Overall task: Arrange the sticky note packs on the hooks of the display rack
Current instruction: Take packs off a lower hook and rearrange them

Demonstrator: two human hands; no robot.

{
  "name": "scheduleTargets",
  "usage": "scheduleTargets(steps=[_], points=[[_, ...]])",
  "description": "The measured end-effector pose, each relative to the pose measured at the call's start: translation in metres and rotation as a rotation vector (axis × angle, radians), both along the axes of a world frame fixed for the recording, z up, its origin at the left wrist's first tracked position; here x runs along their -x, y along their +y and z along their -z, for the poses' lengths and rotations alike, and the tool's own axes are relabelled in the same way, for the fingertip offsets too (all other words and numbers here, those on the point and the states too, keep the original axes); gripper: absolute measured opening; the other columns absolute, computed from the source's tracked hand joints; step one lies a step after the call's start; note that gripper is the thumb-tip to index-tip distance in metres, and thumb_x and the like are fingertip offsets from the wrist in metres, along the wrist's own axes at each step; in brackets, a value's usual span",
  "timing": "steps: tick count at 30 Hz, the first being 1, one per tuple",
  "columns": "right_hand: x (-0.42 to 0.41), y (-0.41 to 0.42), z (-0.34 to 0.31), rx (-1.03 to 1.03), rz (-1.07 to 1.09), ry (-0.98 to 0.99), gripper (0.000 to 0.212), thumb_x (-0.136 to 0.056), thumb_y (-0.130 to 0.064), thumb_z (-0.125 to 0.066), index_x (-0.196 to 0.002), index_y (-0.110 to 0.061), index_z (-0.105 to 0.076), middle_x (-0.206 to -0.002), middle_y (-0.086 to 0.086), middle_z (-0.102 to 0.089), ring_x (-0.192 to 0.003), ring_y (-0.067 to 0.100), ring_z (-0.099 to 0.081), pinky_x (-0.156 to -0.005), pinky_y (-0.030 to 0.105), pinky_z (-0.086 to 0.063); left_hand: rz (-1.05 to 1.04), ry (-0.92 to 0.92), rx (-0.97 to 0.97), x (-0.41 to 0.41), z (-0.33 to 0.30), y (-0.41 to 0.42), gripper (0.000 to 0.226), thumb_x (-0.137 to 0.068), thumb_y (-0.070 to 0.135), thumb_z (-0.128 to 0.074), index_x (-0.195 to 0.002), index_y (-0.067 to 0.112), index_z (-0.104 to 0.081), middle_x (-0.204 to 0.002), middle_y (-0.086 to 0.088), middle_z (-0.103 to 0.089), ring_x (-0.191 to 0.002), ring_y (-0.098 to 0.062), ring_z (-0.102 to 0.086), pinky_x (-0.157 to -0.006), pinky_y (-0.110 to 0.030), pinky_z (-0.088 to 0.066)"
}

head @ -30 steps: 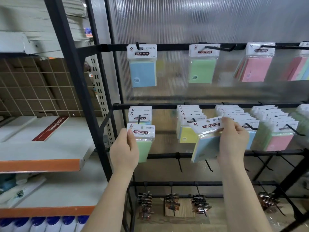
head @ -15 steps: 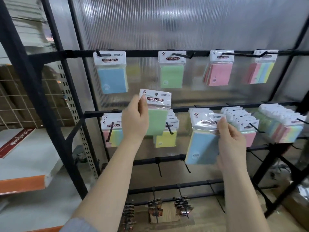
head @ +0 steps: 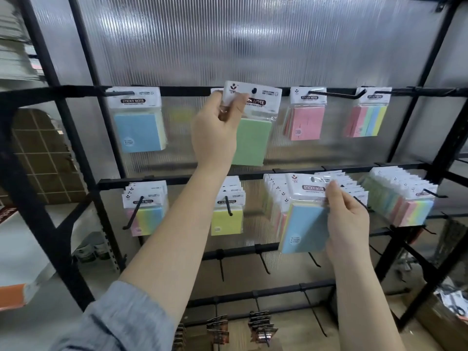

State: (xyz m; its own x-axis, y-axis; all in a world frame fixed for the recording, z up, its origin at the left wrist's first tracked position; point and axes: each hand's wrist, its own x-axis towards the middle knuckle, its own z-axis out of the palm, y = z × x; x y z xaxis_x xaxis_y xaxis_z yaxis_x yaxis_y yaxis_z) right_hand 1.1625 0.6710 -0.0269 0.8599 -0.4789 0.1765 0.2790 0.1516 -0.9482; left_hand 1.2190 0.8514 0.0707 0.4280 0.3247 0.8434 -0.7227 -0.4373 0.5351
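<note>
Pinching a green pack (head: 250,138) by its header, the left hand (head: 215,130) is lining its hole up on the top-row hook (head: 253,90), while the right hand (head: 347,221) is gripping a blue pack (head: 302,224) lower down.

This is a stationery shop or its stockroom. A black metal display rack (head: 278,171) with rows of hooks stands against a ribbed translucent plastic wall panel (head: 228,39). Clear-wrapped sticky note packs with white printed header cards (head: 138,122) hang along it, many alike. At far left, white shelving with orange edges (head: 15,295) holds stock.
</note>
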Motion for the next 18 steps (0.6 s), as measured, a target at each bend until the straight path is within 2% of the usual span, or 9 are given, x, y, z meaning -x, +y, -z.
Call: scheduleTargets(steps=[2, 3, 6, 9, 13, 16, 18], points=[[-0.005, -0.003, 0.000, -0.005, -0.010, -0.012, 0.050, -0.094, -0.040, -0.056, -0.084, 0.008, -0.056, -0.076, 0.003, -0.052, -0.076, 0.017, -0.044, -0.076, 0.032, -0.033, -0.017, -0.011, 0.030, -0.003, -0.003, -0.003, 0.026, -0.089, 0.033, -0.061, -0.068, 0.030, -0.046, -0.063, 0.004, -0.062, -0.065, -0.024, -0.063, -0.057, -0.040, -0.048], [-0.006, -0.003, 0.000, -0.003, -0.018, -0.012, 0.049, -0.094, -0.040, -0.056, -0.082, 0.007, -0.056, -0.078, 0.005, -0.051, -0.077, 0.018, -0.043, -0.077, 0.032, -0.032, -0.035, -0.016, 0.036, -0.005, -0.003, -0.005, 0.028, -0.089, 0.033, -0.061, -0.067, 0.032, -0.045, -0.062, 0.003, -0.061, -0.063, -0.022, -0.062, -0.056, -0.038, -0.046], [-0.011, -0.004, -0.001, 0.011, -0.030, -0.010, 0.039, -0.095, -0.038, -0.056, -0.066, -0.012, -0.058, -0.073, 0.004, -0.048, -0.073, 0.017, -0.040, -0.072, 0.031, -0.031, -0.082, -0.018, 0.040, -0.007, -0.003, -0.007, 0.030, -0.089, 0.031, -0.062, -0.065, 0.033, -0.043, -0.057, 0.012, -0.052, -0.056, -0.015, -0.056, -0.050, -0.025, -0.039], [-0.015, -0.002, -0.003, 0.014, -0.042, -0.012, 0.040, -0.095, -0.039, -0.055, -0.061, -0.017, -0.055, -0.067, 0.001, -0.043, -0.069, 0.016, -0.036, -0.065, 0.029, -0.029, -0.104, -0.009, 0.049, -0.008, 0.001, -0.008, 0.026, -0.088, 0.028, -0.063, -0.067, 0.023, -0.050, -0.056, 0.014, -0.049, -0.053, -0.006, -0.048, -0.049, -0.017, -0.035], [-0.019, 0.000, -0.003, 0.017, -0.053, -0.015, 0.044, -0.095, -0.038, -0.054, -0.057, -0.016, -0.049, -0.065, 0.001, -0.040, -0.063, 0.012, -0.035, -0.060, 0.025, -0.026, -0.121, 0.024, 0.061, -0.014, 0.007, -0.007, 0.024, -0.087, 0.027, -0.063, -0.069, 0.014, -0.054, -0.054, 0.012, -0.047, -0.051, -0.006, -0.044, -0.047, -0.020, -0.033], [-0.022, -0.001, -0.003, 0.032, -0.046, -0.012, 0.045, -0.095, -0.038, -0.054, -0.058, -0.016, -0.048, -0.063, -0.001, -0.041, -0.060, 0.009, -0.036, -0.059, 0.023, -0.028, -0.116, 0.045, 0.070, -0.024, 0.009, -0.005, 0.031, -0.088, 0.031, -0.062, -0.071, 0.006, -0.058, -0.056, 0.008, -0.052, -0.052, -0.012, -0.047, -0.048, -0.029, -0.036], [-0.024, -0.001, -0.002, 0.043, -0.037, -0.003, 0.044, -0.095, -0.039, -0.054, -0.058, -0.016, -0.049, -0.062, -0.002, -0.041, -0.055, 0.004, -0.037, -0.056, 0.018, -0.029, -0.110, 0.060, 0.065, -0.031, 0.008, -0.003, 0.031, -0.088, 0.034, -0.062, -0.072, 0.008, -0.057, -0.058, 0.007, -0.054, -0.053, -0.013, -0.050, -0.049, -0.027, -0.037]])
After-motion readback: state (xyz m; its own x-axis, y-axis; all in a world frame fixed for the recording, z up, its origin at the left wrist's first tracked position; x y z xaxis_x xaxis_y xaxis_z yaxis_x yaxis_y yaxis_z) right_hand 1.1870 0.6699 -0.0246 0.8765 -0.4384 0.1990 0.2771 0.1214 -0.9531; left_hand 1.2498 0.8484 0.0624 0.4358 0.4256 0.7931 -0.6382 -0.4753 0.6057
